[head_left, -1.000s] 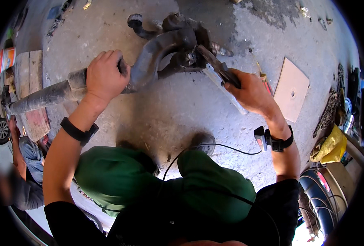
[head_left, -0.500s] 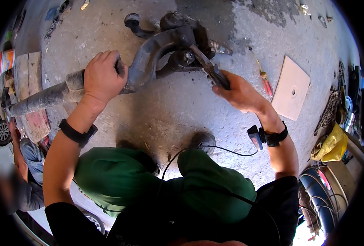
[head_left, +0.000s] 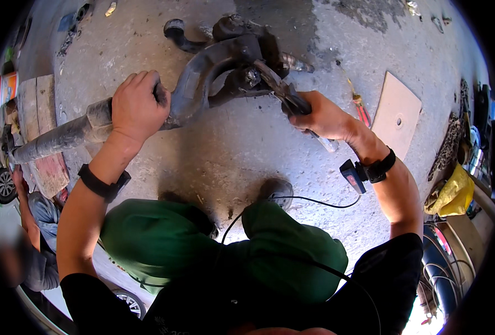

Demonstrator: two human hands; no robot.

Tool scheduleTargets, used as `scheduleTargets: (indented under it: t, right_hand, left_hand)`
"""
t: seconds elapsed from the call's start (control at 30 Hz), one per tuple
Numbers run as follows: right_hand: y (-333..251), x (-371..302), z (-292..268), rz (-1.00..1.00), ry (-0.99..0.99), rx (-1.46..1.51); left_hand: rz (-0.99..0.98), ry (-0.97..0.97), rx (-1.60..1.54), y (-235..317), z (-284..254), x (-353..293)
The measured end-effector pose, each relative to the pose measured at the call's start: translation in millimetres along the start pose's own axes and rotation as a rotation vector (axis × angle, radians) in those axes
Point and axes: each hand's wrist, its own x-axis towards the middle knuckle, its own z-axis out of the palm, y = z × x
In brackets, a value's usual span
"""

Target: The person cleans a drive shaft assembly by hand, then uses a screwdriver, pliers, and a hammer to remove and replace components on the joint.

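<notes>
Grey metal axle (head_left: pixel 203 84) lies on the concrete floor (head_left: pixel 247 145); left hand (head_left: pixel 137 106) has fingers wrapped round its shaft, right hand (head_left: pixel 320 116) grips pliers (head_left: pixel 284 92) at its hub

right hand (head_left: pixel 321 116) hides tool handle (head_left: pixel 292 100) (mostly).
</notes>
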Motion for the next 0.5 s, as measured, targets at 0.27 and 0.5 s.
scheduleTargets:
  t: [0.27,0.5]
  right_hand:
    - [8.5,-6.9,22.8,-0.124,0.25,-0.1]
    - [-15.0,-17.3,26.9,0.019,0.247,-0.167]
  left_hand:
    - [0.011,0.015,-0.046,2.8,-2.7,2.2]
    - [-0.005,-0.019,-0.045,-0.5,-1.3,-0.8]
